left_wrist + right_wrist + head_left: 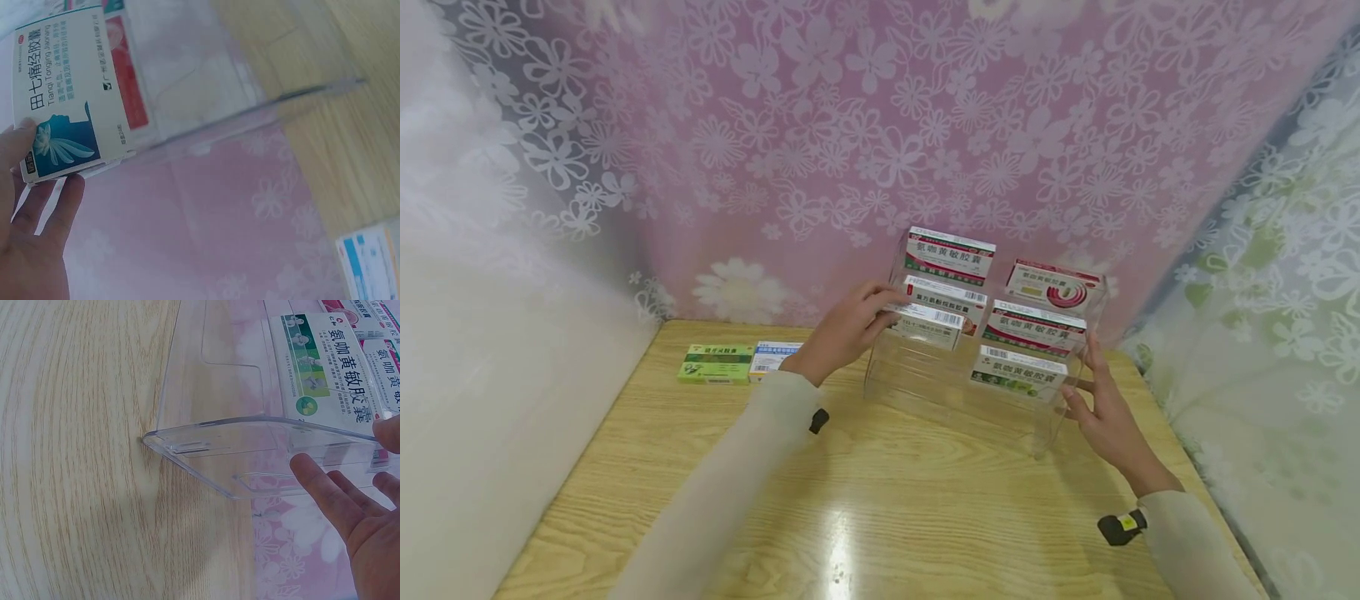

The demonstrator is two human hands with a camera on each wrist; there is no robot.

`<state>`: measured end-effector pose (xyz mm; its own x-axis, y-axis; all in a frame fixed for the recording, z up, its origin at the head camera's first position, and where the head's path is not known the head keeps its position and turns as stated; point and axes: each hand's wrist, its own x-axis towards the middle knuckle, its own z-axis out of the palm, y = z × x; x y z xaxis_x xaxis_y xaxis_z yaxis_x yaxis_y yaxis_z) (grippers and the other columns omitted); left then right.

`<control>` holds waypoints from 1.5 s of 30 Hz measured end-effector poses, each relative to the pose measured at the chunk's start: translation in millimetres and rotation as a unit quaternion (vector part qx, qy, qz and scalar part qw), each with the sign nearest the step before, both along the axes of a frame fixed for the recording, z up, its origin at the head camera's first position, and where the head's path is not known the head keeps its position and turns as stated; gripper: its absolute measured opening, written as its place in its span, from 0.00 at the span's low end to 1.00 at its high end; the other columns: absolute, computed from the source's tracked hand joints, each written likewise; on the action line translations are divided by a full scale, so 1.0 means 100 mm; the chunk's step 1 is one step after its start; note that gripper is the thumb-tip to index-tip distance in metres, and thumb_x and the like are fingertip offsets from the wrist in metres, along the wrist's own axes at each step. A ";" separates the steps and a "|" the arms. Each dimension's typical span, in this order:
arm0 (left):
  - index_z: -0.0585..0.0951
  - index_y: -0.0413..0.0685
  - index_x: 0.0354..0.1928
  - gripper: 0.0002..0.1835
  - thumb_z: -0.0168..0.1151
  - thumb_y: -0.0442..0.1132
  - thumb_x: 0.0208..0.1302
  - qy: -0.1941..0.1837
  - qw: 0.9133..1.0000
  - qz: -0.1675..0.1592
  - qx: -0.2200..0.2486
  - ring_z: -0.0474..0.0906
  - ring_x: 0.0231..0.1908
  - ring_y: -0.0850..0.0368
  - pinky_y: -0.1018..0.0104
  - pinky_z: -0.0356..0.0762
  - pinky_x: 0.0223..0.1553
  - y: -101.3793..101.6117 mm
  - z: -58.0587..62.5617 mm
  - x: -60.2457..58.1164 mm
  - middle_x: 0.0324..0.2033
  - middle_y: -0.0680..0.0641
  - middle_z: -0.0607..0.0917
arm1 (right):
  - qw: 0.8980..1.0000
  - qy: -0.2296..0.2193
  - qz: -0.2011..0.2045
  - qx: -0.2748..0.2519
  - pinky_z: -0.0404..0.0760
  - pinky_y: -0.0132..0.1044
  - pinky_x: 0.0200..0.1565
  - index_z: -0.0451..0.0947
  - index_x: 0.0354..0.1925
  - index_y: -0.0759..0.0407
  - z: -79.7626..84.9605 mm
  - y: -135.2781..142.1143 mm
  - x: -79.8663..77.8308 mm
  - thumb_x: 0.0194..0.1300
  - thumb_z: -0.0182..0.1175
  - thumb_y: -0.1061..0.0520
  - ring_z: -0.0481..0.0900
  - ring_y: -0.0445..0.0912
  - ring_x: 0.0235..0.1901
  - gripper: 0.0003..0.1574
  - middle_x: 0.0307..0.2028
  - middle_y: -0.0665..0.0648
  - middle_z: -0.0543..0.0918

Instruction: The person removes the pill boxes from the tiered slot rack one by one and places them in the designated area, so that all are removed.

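Note:
A clear plastic tiered display stand (917, 400) holds several medicine boxes. My left hand (850, 327) is at the stand's left side, pinching a white medicine box (925, 327) at its left end. In the left wrist view that box (65, 94) shows a teal picture, with the thumb on its face and fingers behind. My right hand (1108, 421) grips the stand's right side. In the right wrist view the thumb is at the side panel's edge and the fingers (319, 484) lie along its outside, near a white-and-green medicine box (1018, 372).
Two red-and-white boxes (950, 257) (1034, 330) and a dark-red-topped box (1056, 287) stand on the tiers. A green box (717, 364) and a blue-and-white box (769, 357) lie on the wooden table (880, 508) at left. A pink floral curtain (820, 158) hangs behind.

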<state>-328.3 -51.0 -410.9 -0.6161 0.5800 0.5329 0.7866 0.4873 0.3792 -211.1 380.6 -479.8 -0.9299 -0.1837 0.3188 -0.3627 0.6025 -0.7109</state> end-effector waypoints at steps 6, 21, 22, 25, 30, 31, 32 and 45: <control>0.84 0.48 0.69 0.19 0.63 0.37 0.82 0.003 0.999 0.023 0.024 0.81 0.54 0.50 0.57 0.86 0.51 -0.49 0.10 0.04 0.63 0.43 0.80 | 1.000 0.005 0.004 -0.004 0.90 0.29 0.41 0.22 0.89 0.42 0.00 0.00 0.00 0.84 0.53 0.68 0.71 0.84 0.65 0.61 0.83 0.80 0.46; 0.83 0.47 0.69 0.18 0.63 0.39 0.83 -0.143 0.977 0.158 -0.001 0.83 0.58 0.40 0.39 0.84 0.60 -2.07 -0.26 0.19 0.65 0.40 0.81 | 1.000 -0.007 -0.004 0.006 0.90 0.30 0.41 0.20 0.89 0.39 0.00 0.00 0.00 0.85 0.53 0.65 0.70 0.84 0.65 0.62 0.84 0.80 0.45; 0.83 0.46 0.69 0.18 0.63 0.39 0.83 -0.149 0.975 0.165 -0.001 0.83 0.59 0.39 0.38 0.85 0.60 -2.17 -0.30 0.20 0.65 0.40 0.81 | 1.000 -0.008 -0.004 0.005 0.90 0.30 0.41 0.20 0.89 0.38 0.00 0.00 0.00 0.85 0.53 0.65 0.70 0.84 0.65 0.62 0.84 0.80 0.45; 0.82 0.46 0.69 0.18 0.62 0.40 0.83 -0.170 0.969 0.181 -0.006 0.82 0.61 0.36 0.35 0.85 0.60 -2.42 -0.40 0.26 0.67 0.38 0.80 | 1.000 -0.009 -0.002 0.003 0.90 0.30 0.42 0.20 0.88 0.38 0.00 0.00 0.01 0.86 0.52 0.65 0.70 0.83 0.66 0.61 0.84 0.79 0.44; 0.82 0.43 0.69 0.19 0.60 0.41 0.85 -0.206 0.961 0.184 -0.028 0.78 0.65 0.34 0.31 0.82 0.62 -2.75 -0.55 0.39 0.68 0.35 0.80 | 1.000 -0.009 0.002 -0.005 0.90 0.28 0.42 0.19 0.88 0.38 0.00 0.00 0.02 0.86 0.51 0.65 0.69 0.84 0.66 0.61 0.84 0.79 0.43; 0.83 0.43 0.69 0.19 0.60 0.41 0.85 -0.209 0.960 0.182 -0.036 0.79 0.65 0.33 0.32 0.82 0.62 -2.81 -0.58 0.41 0.68 0.34 0.80 | 1.000 -0.010 0.003 -0.007 0.89 0.27 0.42 0.19 0.88 0.38 0.00 -0.01 0.02 0.86 0.51 0.65 0.68 0.84 0.66 0.61 0.84 0.79 0.43; 0.83 0.42 0.68 0.18 0.60 0.41 0.85 -0.217 0.959 0.179 -0.044 0.79 0.64 0.33 0.32 0.82 0.61 -2.86 -0.60 0.43 0.68 0.34 0.80 | 1.000 -0.012 0.004 -0.009 0.88 0.26 0.43 0.19 0.88 0.37 0.00 -0.01 0.02 0.86 0.51 0.65 0.68 0.84 0.67 0.61 0.84 0.79 0.43; 0.79 0.36 0.71 0.21 0.57 0.40 0.86 -0.278 0.939 0.186 -0.076 0.75 0.65 0.26 0.29 0.78 0.61 -3.07 -0.88 0.50 0.72 0.26 0.74 | 1.000 -0.011 0.002 -0.005 0.93 0.37 0.42 0.20 0.89 0.39 0.00 0.00 0.01 0.85 0.52 0.67 0.69 0.84 0.66 0.62 0.84 0.78 0.44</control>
<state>-278.1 -358.1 -498.6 -0.9500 0.3122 -0.0034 0.2515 0.7717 0.5841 -210.4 380.1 -479.7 -0.9360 -0.1842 0.2999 -0.3491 0.5943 -0.7246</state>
